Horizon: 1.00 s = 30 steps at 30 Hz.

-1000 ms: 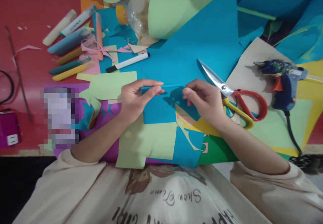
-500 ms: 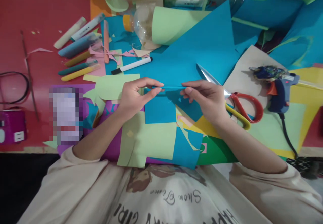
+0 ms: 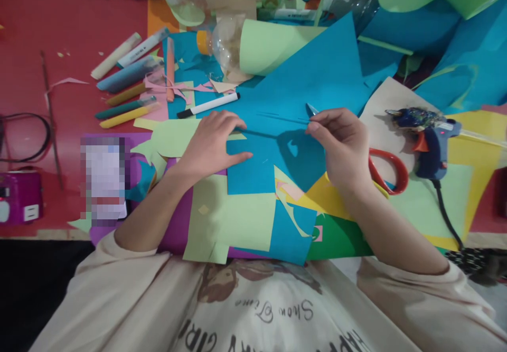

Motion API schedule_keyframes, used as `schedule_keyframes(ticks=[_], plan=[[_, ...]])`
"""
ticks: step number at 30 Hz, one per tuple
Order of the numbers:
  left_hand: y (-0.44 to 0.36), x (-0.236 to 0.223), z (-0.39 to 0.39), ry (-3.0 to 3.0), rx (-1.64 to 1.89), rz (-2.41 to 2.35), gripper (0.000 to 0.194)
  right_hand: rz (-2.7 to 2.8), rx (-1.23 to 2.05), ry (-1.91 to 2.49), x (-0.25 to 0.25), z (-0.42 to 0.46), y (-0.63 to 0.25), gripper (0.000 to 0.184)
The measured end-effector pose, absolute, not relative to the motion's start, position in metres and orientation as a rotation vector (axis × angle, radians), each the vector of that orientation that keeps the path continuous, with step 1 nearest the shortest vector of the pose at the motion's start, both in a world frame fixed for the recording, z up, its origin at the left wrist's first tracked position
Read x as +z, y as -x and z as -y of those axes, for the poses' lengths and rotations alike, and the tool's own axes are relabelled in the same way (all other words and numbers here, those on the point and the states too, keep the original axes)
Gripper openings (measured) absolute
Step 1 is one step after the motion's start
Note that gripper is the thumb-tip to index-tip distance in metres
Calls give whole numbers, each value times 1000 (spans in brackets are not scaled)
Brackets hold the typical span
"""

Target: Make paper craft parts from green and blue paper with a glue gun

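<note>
Pinched between the thumb and forefinger of my right hand (image 3: 341, 148) is one end of a thin blue paper strip (image 3: 285, 117), which points left over a large blue sheet (image 3: 304, 72). My left hand (image 3: 222, 143) has thumb and fingers apart with nothing between them, over blue and pale green paper. Behind my right hand lie scissors (image 3: 390, 172) with red and yellow handles; only a blade tip and parts of the handles show. A white marker with a black cap (image 3: 209, 105) rests beyond my left hand.
A blue glue gun (image 3: 433, 146) with a cord lies at the right. Several coloured markers (image 3: 122, 85) and a blurred-out phone (image 3: 105, 177) are at the left. A bottle with an orange cap (image 3: 224, 45), wrapped in green paper, lies at the back. Paper scraps (image 3: 293, 212) cover the near side.
My left hand has let go of the blue strip and spread its fingers. My right hand has risen slightly to the right with the strip, now partly covering the scissors. The view has shifted slightly.
</note>
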<state>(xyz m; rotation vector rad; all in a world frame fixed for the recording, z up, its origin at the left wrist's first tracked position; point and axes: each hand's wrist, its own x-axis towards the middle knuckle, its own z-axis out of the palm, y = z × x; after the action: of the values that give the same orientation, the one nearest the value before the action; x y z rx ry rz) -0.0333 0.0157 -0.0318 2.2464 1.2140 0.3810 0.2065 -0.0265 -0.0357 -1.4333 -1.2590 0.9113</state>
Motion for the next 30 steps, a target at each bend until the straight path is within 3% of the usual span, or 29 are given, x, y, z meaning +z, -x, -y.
schedule_keyframes(ticks=[4, 11, 15, 22, 30], plan=[[31, -33, -15, -2330, 225, -1167, 24, 1518, 903, 1493, -38, 26, -212, 23], [27, -32, -12, -2228, 307, -1143, 6, 1737, 628, 1594, -42, 31, -210, 37], [27, -31, -11, -2291, 239, -1177, 16, 1754, 468, 1558, -39, 33, -208, 31], [24, -32, -6, -2296, 189, -1119, 17, 1994, 650, 1362, -41, 43, -190, 19], [21, -33, -1, -2037, 735, -1124, 19, 1610, 950, 1335, -36, 43, -189, 9]])
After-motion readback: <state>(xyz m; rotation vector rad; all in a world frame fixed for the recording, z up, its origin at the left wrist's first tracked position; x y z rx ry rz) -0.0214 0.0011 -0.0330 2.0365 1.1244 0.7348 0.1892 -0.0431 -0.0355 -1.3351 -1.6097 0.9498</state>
